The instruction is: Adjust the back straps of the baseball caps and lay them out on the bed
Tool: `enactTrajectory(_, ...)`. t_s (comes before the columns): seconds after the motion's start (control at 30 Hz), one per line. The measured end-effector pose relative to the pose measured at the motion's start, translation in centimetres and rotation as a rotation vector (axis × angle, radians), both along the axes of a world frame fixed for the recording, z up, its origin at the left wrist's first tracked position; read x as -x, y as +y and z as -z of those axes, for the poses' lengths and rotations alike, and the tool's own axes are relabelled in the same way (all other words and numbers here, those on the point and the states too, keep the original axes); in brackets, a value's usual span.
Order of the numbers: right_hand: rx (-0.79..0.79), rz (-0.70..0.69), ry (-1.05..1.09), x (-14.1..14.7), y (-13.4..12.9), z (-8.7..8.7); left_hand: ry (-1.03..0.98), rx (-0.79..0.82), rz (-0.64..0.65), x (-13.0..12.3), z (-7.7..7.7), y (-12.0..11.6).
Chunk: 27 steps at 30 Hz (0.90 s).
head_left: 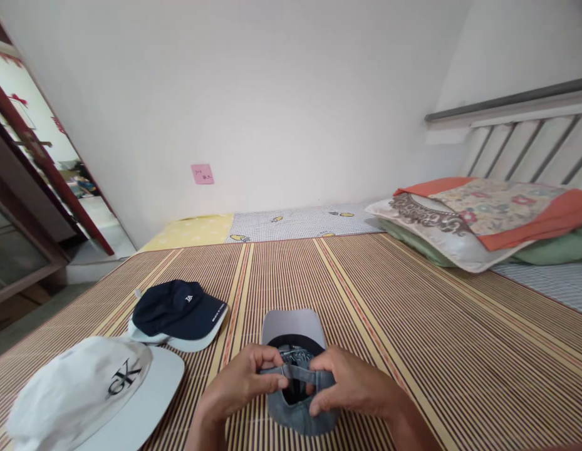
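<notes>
A grey-blue baseball cap point(302, 416) lies upside down on the bamboo mat, its lighter grey brim point(293, 324) pointing away from me. My left hand point(246, 379) pinches the left part of the cap's back strap between thumb and fingers. On the other side, my right hand point(349, 382) grips the strap's right part, its thumb over the cap's edge. The strap point(300, 373) runs between both hands above the opening. The fastening at my left fingertips is too small to make out clearly.
To the left lie a white cap point(79, 388) with black letters and a navy cap point(178, 310) resting on a pale one. Pillows point(441, 235) with an orange-edged floral cover point(511, 200) are stacked at the far right by the slatted headboard point(530, 147). A white wall point(319, 106) rises behind the bamboo mat point(413, 313).
</notes>
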State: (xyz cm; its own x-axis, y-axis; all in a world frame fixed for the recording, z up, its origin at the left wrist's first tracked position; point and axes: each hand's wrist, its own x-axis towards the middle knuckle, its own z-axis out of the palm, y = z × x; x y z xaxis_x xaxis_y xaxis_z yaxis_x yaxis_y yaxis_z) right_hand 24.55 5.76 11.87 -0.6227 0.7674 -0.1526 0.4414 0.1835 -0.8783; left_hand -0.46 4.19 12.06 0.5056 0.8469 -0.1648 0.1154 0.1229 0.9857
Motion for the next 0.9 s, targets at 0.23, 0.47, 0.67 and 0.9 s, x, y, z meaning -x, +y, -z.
enactTrajectory(0.23, 0.118, -0.128, 0.303, -0.3, 0.4, 0.7, -0.09, 0.026, -0.01, 0.8, -0.4, -0.2)
enactTrajectory(0.47, 0.306, -0.115, 0.683, -0.8, 0.0, 0.3, -0.224, 0.016, 0.019, 1.4, -0.1, -0.2)
enactTrajectory(0.67, 0.447, -0.235, 0.912, -1.2, 0.6, 1.9, -0.482, -0.02, -0.049, 1.4, 0.6, -0.5)
enactTrajectory(0.9, 0.423, -0.257, 0.658, -0.9, 0.5, 1.0, -0.551, -0.041, -0.087, 1.6, 0.3, -0.6)
